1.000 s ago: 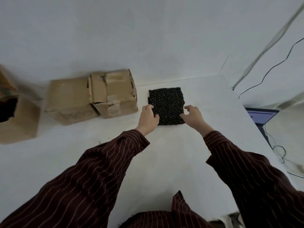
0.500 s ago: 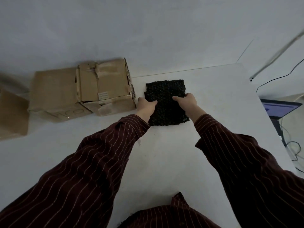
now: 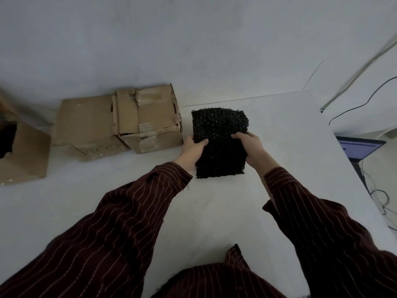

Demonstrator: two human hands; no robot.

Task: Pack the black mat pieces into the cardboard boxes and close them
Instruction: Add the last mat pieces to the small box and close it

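A white table [image 3: 214, 211] stands against a pale wall, and on it, near the far edge, lies a black mat piece [image 3: 219, 127] — knobbly, rectangular, just to the right of a closed cardboard box [image 3: 148, 119]. The left hand [image 3: 193, 147] and the right hand [image 3: 251, 145] both grip the mat at its sides, thumbs on top and fingers closed around its edges. A second box [image 3: 23, 155] — this one open — stands far left, and a laptop [image 3: 361, 147] sits beyond the table's right edge.

Dim, flat, bluish light; wide-angle view.
Soft shadows under the cardboard boxes [image 3: 120, 123]; black mat [image 3: 219, 143] loses texture detail. Edges bow and smear, worst at left box [image 3: 23, 153] and upper-right pole [image 3: 361, 50].
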